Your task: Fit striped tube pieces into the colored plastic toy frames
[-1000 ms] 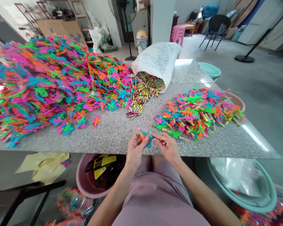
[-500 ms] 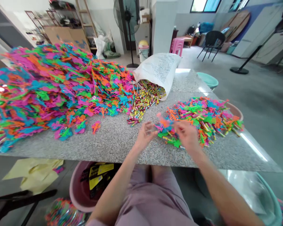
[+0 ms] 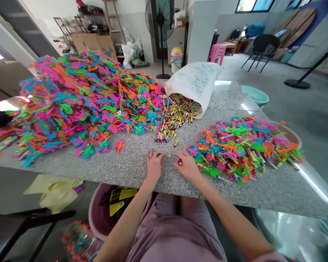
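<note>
My left hand [image 3: 154, 165] rests low over the granite table, fingers bent together at the tips; what they hold, if anything, I cannot make out. Facing it, my right hand [image 3: 189, 166] is curled around a small tube [image 3: 179, 162] whose red end shows. A tiny yellow-green piece [image 3: 168, 155] lies between the fingertips of both hands. Just right of my right hand spreads a pile of bright plastic figures mixed with tubes [image 3: 235, 145]. Beyond the hands, small yellow and red tubes [image 3: 171, 125] spill from a white sack [image 3: 195, 82].
A large heap of bright plastic pieces [image 3: 93, 98] covers the table's left side, with one orange and pink piece [image 3: 120, 146] apart from it. A pink tub [image 3: 95, 218] with black and yellow packaging stands below the table edge [image 3: 120, 182]. A standing fan [image 3: 160, 22] is behind.
Both hands have come away from the right-hand pile toward the bare granite in front of me. The orange and blue pieces in my right hand are gone from it. The view has shifted left.
</note>
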Available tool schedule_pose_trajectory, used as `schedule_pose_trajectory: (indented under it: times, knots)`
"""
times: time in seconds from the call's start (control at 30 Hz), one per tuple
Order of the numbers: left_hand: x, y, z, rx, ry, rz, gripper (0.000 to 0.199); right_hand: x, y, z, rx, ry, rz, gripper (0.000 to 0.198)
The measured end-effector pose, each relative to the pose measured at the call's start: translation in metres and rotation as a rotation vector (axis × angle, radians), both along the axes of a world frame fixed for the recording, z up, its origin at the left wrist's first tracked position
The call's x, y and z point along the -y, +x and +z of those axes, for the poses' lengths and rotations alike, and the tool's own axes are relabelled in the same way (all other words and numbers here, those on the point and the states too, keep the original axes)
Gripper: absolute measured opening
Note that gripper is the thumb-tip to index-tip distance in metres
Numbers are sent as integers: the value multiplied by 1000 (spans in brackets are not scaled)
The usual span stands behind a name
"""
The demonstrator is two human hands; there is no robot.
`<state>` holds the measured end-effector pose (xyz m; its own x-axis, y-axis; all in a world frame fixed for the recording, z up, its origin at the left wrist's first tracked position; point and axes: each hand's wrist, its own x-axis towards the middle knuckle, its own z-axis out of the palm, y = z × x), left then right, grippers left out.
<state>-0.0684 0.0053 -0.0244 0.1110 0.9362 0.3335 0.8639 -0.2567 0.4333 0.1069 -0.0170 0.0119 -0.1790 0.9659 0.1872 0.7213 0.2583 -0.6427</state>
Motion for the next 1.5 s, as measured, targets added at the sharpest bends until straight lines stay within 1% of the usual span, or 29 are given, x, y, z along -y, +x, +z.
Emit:
schedule_pose_trajectory:
  times: [0.07, 0.1, 0.17, 0.23, 0.3, 0.4, 0.47, 0.53, 0.6, 0.67, 0.73, 0.83, 0.9, 0.97, 1.03, 1.1, 1.17, 1.23, 1.3, 1.4, 1.5]
  knots:
    - [9, -6, 2, 85, 11, -33, 21, -14, -18, -8, 87, -27, 67, 31]
    - [11, -12, 4, 147, 33, -22, 20, -21, -21, -9, 130, -46, 66, 28]
    - [14, -27, 6, 288, 75, 48, 22, -33, -20, -9, 201, -81, 23, 26]
    - [17, -48, 7, 414, 87, 157, 24, -40, -12, -6, 253, -99, -17, 26]
    - [23, -69, 4, 488, 40, 239, 26, -47, 1, -2, 288, -106, -37, 27]
    - [33, -86, -1, 534, -55, 281, 28, -62, 24, 11, 349, -111, -59, 30]
    - [38, -85, -2, 544, -55, 285, 28, -75, 38, 21, 397, -114, -81, 31]
    - [40, -75, 1, 531, -32, 261, 26, -87, 46, 29, 451, -125, -99, 31]
    - [38, -66, 6, 521, -26, 237, 25, -95, 46, 32, 503, -148, -88, 29]
    - [36, -60, 13, 519, -39, 235, 25, -98, 40, 31, 535, -175, -27, 29]
    - [35, -62, 20, 508, -70, 221, 25, -98, 29, 27, 539, -196, 54, 33]
    - [38, -74, 29, 451, -171, 127, 22, -93, 9, 22, 502, -213, 127, 32]
    - [41, -81, 35, 425, -276, 68, 20, -84, -5, 20, 453, -221, 132, 29]
    - [40, -83, 41, 380, -383, 36, 18, -69, -21, 16, 388, -241, 117, 26]
    - [33, -77, 46, 263, -432, 25, 13, -49, -35, 9, 324, -276, 89, 23]
    - [18, -63, 47, 120, -406, 15, 8, -29, -44, 0, 276, -311, 44, 19]
    - [2, -43, 45, 43, -370, -12, 4, -14, -49, -9, 244, -333, -18, 18]
    - [-9, -25, 39, 42, -364, -47, 5, -8, -51, -14, 217, -342, -80, 19]
    - [-13, -16, 31, 64, -366, -57, 5, -8, -54, -17, 196, -345, -130, 21]
    - [-8, -22, 20, 195, -282, 5, 16, -17, -64, -18, 175, -352, -181, 21]
    - [-6, -41, 12, 288, -132, 157, 23, -31, -78, -18, 162, -355, -202, 22]
